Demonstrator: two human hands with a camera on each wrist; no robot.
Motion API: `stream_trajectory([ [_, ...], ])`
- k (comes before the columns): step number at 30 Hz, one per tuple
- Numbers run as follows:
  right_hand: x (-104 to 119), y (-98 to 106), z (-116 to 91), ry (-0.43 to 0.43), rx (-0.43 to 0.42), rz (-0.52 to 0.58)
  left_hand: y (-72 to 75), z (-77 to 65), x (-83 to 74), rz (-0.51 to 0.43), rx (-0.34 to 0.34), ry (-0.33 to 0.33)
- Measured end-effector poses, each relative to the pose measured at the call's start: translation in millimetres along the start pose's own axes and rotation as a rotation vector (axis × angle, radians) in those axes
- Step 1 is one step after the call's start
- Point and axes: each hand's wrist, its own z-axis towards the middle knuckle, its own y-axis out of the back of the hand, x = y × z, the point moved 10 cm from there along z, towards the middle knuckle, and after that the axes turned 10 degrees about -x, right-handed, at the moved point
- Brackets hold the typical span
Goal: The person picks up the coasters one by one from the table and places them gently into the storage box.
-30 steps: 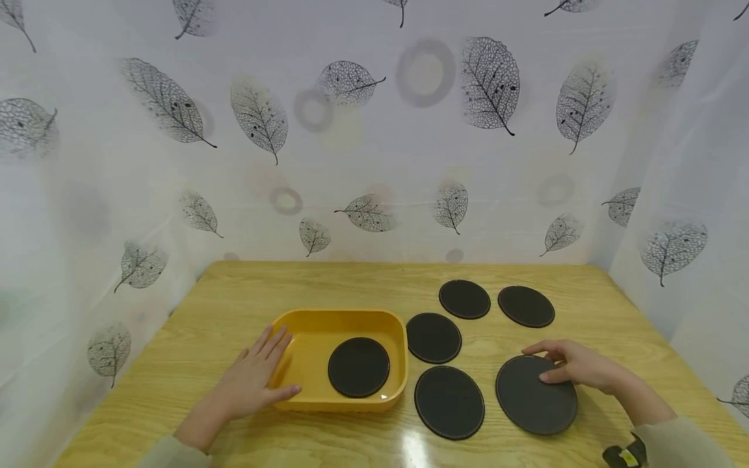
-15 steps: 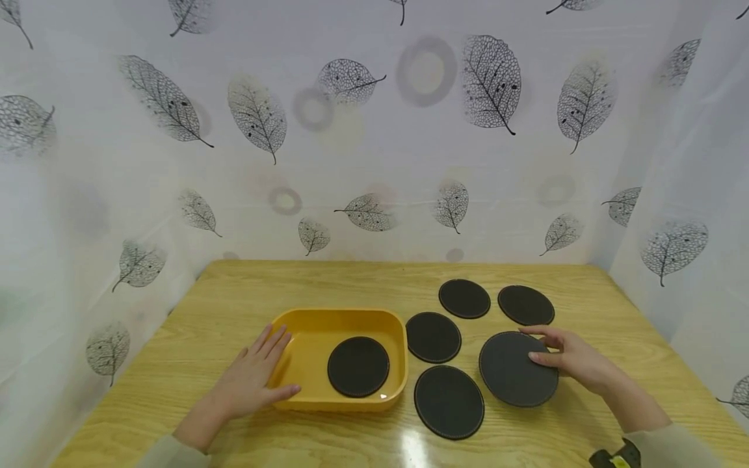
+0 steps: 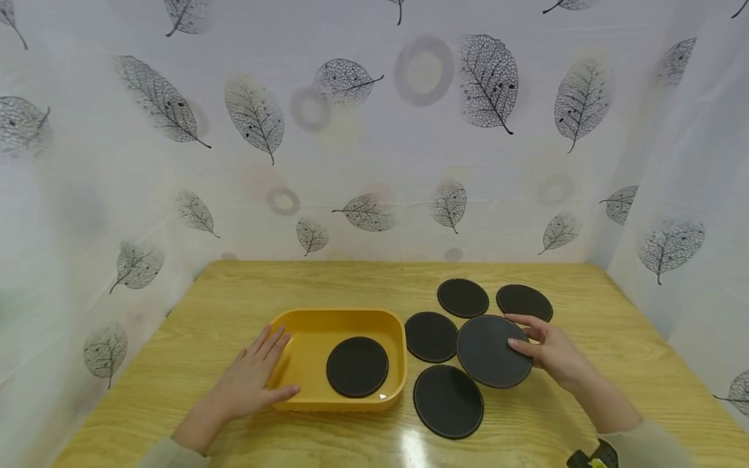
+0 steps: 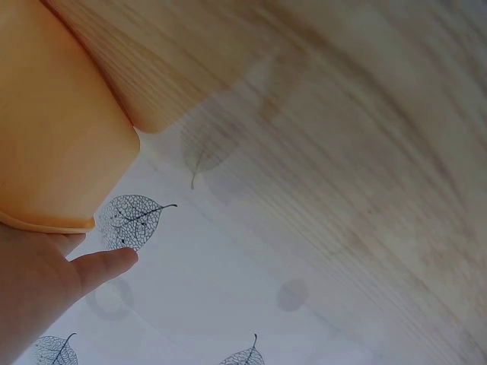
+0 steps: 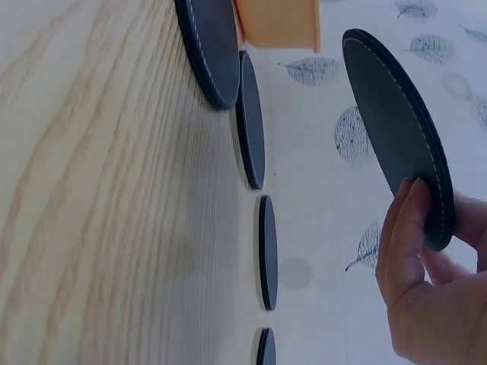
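Note:
Between thumb and fingers, my right hand pinches a round black stitched coaster by its right edge. The right wrist view shows this coaster tilted and raised off the table. My left hand rests on the left rim of a yellow plastic bin, fingers straight over the edge and thumb apart. One black coaster lies flat inside the bin, toward its right side. In the left wrist view, the bin's outer wall stands above the hand.
On the wooden table, right of the bin, lie more coasters: a front one, one beside the bin, and two at the back, a left one and a right one. A leaf-print curtain encloses the table.
My right hand has lifted the coaster off the table and carried it left and farther back, toward the bin. The left hand and the bin have stayed in place.

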Motion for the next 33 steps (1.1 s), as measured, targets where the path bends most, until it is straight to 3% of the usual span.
stream_trajectory([
  [6,2.7,-19.4,7.4,-0.017,-0.032,-0.012,1.5,0.6,-0.6,0.005,-0.008,-0.005],
  [19,18.8,-76.8,24.4,0.021,0.066,0.106,-1.3,-1.4,0.5,-0.001,-0.005,-0.003],
  [33,29.6,-128.9,44.4,0.019,0.125,0.145,0.2,-1.4,1.8,0.010,0.000,0.015],
])
